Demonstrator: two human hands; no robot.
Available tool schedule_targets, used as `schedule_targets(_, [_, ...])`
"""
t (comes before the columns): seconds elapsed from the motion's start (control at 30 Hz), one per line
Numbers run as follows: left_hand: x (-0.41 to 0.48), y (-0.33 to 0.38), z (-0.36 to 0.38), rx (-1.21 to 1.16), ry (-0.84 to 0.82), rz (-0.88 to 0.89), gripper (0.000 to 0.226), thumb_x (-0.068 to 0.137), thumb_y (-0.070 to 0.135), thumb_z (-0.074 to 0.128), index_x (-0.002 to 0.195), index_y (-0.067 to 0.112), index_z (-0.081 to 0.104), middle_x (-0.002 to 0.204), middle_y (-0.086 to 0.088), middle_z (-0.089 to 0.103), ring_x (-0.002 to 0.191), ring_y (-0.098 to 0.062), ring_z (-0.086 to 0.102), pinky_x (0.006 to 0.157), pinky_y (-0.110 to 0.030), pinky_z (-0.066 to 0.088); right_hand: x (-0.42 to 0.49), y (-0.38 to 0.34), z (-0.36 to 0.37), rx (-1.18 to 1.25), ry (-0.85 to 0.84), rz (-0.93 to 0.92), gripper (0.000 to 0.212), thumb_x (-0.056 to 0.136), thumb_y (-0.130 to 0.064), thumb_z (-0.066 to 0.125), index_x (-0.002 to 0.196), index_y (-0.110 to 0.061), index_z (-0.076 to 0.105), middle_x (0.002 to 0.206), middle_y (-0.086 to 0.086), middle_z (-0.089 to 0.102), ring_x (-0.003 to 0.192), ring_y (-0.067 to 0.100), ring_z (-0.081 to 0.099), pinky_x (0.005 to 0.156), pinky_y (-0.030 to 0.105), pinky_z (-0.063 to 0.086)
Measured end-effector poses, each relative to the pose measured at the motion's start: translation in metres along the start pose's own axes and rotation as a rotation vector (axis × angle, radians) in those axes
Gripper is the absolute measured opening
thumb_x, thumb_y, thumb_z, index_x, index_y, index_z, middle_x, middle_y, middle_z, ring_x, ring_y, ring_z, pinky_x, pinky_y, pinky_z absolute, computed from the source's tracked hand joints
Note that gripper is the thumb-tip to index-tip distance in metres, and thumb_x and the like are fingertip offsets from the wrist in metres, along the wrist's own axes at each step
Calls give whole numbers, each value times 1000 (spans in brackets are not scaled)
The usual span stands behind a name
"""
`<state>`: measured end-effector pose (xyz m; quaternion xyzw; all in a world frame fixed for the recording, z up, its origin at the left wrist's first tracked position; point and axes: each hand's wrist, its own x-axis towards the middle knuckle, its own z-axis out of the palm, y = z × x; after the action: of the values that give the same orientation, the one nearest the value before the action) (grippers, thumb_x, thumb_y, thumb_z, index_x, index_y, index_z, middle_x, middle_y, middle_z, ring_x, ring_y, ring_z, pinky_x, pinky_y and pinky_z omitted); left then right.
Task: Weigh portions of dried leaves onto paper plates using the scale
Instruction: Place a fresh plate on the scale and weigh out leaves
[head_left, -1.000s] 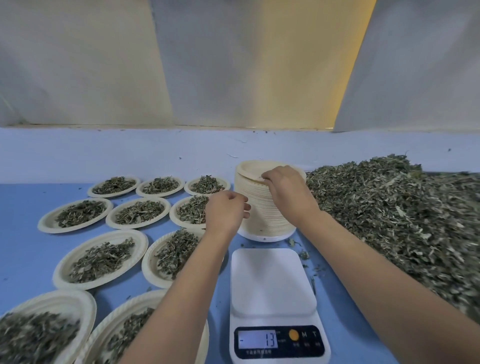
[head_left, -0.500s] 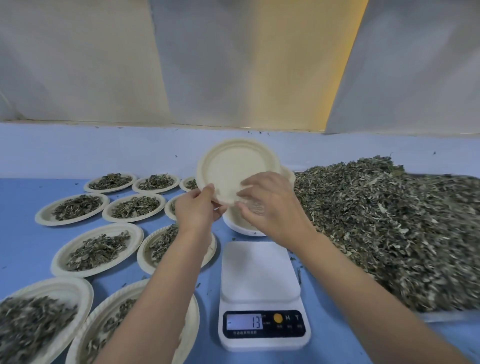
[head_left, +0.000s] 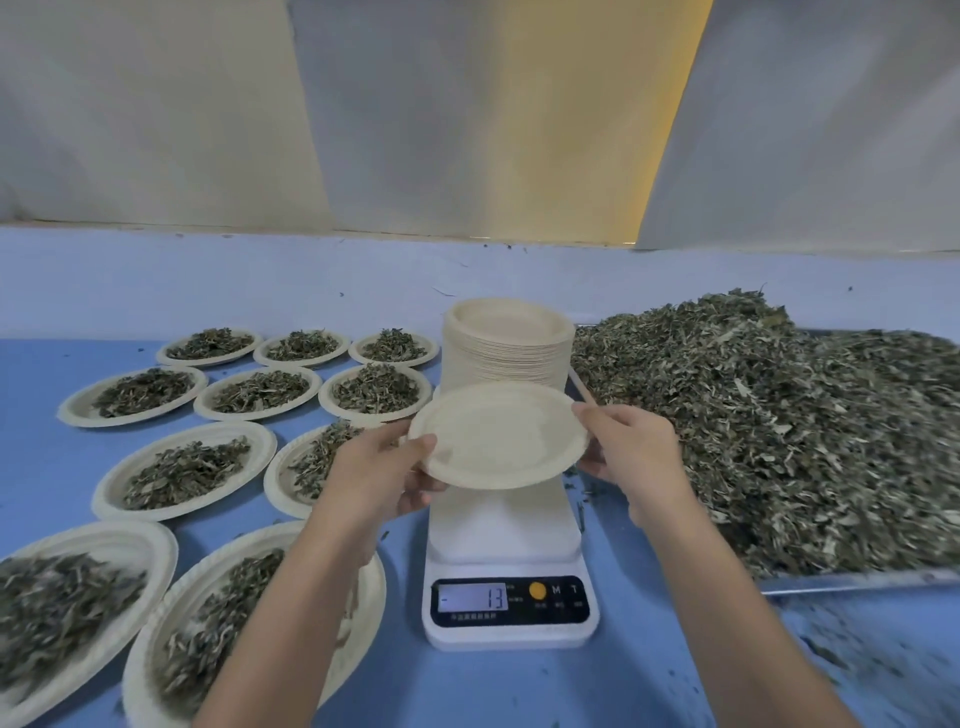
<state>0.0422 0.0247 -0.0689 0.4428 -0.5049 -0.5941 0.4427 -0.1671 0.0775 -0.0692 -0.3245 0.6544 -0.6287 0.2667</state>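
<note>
An empty paper plate (head_left: 498, 436) hangs level just above the white scale (head_left: 506, 530), whose display (head_left: 472, 598) reads minus 13. My left hand (head_left: 379, 478) pinches the plate's left rim, thumb on top. My right hand (head_left: 631, 452) holds its right rim. Behind the plate stands a tall stack of empty plates (head_left: 506, 343). A big heap of dried leaves (head_left: 769, 426) lies to the right on a metal tray.
Several filled plates (head_left: 187, 470) cover the blue table on the left, the nearest ones (head_left: 67, 597) at the front edge under my left forearm. The tray's metal rim (head_left: 852, 579) runs along the right front. A pale wall rises behind.
Both hands lifted one plate off the stack, tipped it up, then brought it down flat toward me over the scale. The stack is uncovered again.
</note>
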Motion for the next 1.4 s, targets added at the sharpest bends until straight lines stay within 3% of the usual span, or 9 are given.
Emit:
schedule_targets(0.1, [1, 1, -5, 35, -1, 5, 8, 93, 16, 60, 95, 22, 64, 59, 2, 68, 48, -11, 63, 43, -20, 48, 3, 12, -4, -12, -29, 74, 20, 89, -15, 65, 72, -4, 65, 60, 11, 58, 50, 15, 54, 60, 34, 55])
schedule_targets(0.17, [5, -1, -6, 35, 44, -26, 13, 94, 22, 56, 94, 15, 67, 60, -2, 67, 47, -12, 60, 42, -21, 48, 4, 18, -6, -54, -46, 107, 19, 89, -13, 64, 73, -3, 61, 57, 5, 53, 45, 12, 48, 55, 30, 51])
schedule_targets(0.47, [15, -11, -10, 111, 135, -179, 33, 97, 29, 48, 95, 1, 66, 80, -12, 67, 46, -18, 59, 38, -19, 43, 11, 33, -6, -248, -80, 96, 25, 85, -16, 66, 65, -6, 56, 55, 7, 55, 51, 18, 54, 71, 43, 60])
schedule_targets(0.9, [23, -21, -14, 218, 200, -197, 31, 94, 26, 48, 86, 3, 67, 79, -9, 69, 46, -19, 59, 44, -21, 41, 10, 35, -3, -365, -67, 105, 23, 82, -23, 56, 71, -4, 62, 60, 11, 53, 36, 14, 50, 60, 35, 44])
schedule_targets(1.0, [27, -25, -18, 258, 213, -165, 29, 94, 26, 48, 82, 7, 66, 79, -6, 69, 51, -20, 60, 48, -24, 43, 7, 30, -5, -451, -16, 39, 34, 84, -24, 54, 73, 6, 65, 62, 13, 58, 48, 21, 51, 59, 35, 47])
schedule_targets(1.1, [26, -26, -17, 374, 268, -29, 24, 92, 23, 48, 78, 12, 65, 77, -2, 68, 55, -20, 60, 56, -29, 45, 8, 25, -14, -607, 90, -127, 27, 87, -21, 51, 62, -8, 55, 60, 7, 53, 56, 22, 43, 53, 31, 33])
schedule_targets(1.23, [9, -17, 4, 327, 214, 155, 23, 91, 19, 48, 82, 19, 69, 77, 6, 69, 54, -11, 60, 60, -28, 45, 15, 29, -36, -768, 251, -278, 21, 90, -15, 52, 104, -14, 68, 101, 4, 65, 94, 24, 57, 74, 32, 44])
schedule_targets(1.33, [-8, -7, 25, 330, 104, 253, 25, 92, 18, 47, 81, 23, 69, 76, 8, 71, 52, -4, 60, 58, -27, 43, 27, 40, -54, -1113, 191, -253, 42, 94, -25, 52, 136, -21, 49, 149, 10, 37, 141, 29, 23, 109, 45, 28])
schedule_targets(1.4, [-16, -1, 40, 315, 37, 279, 25, 92, 18, 46, 84, 22, 70, 78, 8, 71, 54, -4, 61, 55, -24, 44, 35, 45, -62, -1259, 96, -115, 54, 97, -45, 44, 147, -33, 28, 161, 6, 6, 147, 31, -5, 116, 49, 6])
